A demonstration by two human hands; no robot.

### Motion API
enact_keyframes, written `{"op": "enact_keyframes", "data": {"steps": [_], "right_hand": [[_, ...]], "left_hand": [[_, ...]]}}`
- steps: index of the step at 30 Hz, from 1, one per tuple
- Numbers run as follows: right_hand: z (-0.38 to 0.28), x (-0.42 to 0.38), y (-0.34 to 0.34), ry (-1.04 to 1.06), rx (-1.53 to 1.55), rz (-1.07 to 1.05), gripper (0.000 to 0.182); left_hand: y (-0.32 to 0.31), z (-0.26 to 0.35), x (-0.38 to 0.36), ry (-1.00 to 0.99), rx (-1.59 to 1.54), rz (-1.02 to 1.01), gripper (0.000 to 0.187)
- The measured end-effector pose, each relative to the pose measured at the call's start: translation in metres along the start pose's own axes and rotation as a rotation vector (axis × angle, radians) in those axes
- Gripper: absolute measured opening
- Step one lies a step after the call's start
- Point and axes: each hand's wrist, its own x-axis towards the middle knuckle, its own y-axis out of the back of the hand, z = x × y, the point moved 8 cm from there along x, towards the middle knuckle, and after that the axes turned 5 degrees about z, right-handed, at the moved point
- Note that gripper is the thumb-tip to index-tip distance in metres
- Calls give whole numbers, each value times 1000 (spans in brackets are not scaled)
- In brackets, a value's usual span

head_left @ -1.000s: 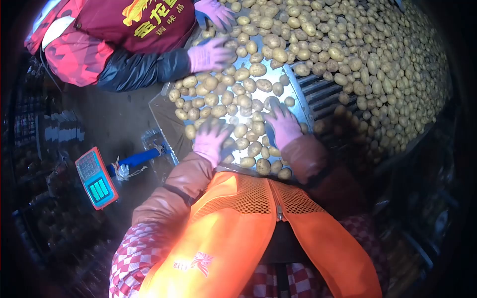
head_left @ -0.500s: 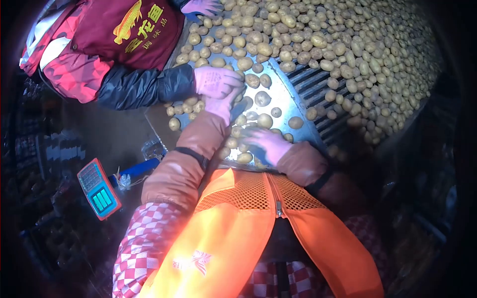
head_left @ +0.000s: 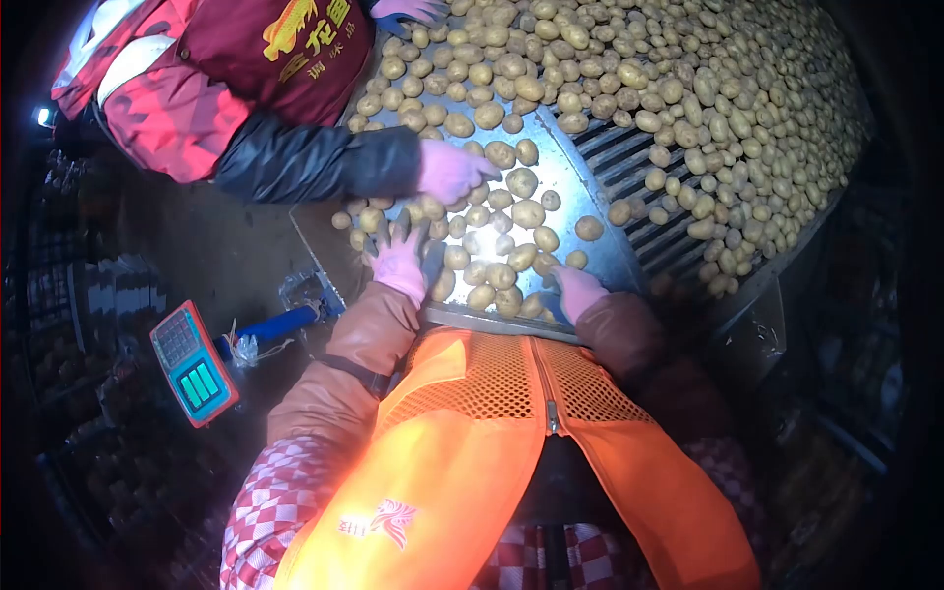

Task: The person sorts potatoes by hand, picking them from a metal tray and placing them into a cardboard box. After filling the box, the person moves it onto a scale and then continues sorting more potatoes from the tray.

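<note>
Several potatoes (head_left: pixel 528 213) lie loose on the metal tray (head_left: pixel 580 187) in front of me. My left hand (head_left: pixel 398 264), in a pink glove with dark fingers, rests at the tray's left side with fingers spread, beside the potatoes there. My right hand (head_left: pixel 575 293), gloved alike, is low at the tray's near right, its fingers stretched apart against the potatoes near the edge. Part of its fingers is hard to make out. No potato is visibly held in either hand.
A co-worker's gloved hand (head_left: pixel 454 173) reaches over the tray from the left; their other hand (head_left: pixel 408 10) is at the top. A large potato heap (head_left: pixel 728 108) covers the far right, beside dark slats (head_left: pixel 629 167). A scale display (head_left: pixel 195 364) stands at left.
My left hand has drawn back left and nearer to me, away from the co-worker's hand. My right hand has shifted right. More potatoes lie in the tray's middle. The co-worker's hand moved right.
</note>
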Motion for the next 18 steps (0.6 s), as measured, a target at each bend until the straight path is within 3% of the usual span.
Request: {"op": "enact_keyframes", "data": {"steps": [2,5,8,11,12,13,15,17,18], "right_hand": [[-24,1,-18,431,-568,0,31],[-23,10,-40,462,-638,-24,28],[-17,13,-38,283,-454,-132,26],[-23,5,-34,265,-455,-66,28],[-25,4,-36,279,-512,-77,28],[-28,4,-37,292,-570,-87,28],[-31,4,-38,310,-599,-109,28],[-29,1,-36,320,-536,-126,28],[-25,-1,-31,335,-457,-94,28]], "left_hand": [[-2,0,-5,-12,-14,37,57],[6,2,-14,-95,-16,117,56],[8,-2,-20,-80,-139,129,55],[18,22,-31,-209,-282,225,52],[18,46,-34,-370,-314,173,50],[24,75,-44,-468,-112,40,52],[17,78,-41,-604,-55,96,56],[12,42,-13,-425,45,-25,60],[5,20,-3,-258,30,14,60]]}}
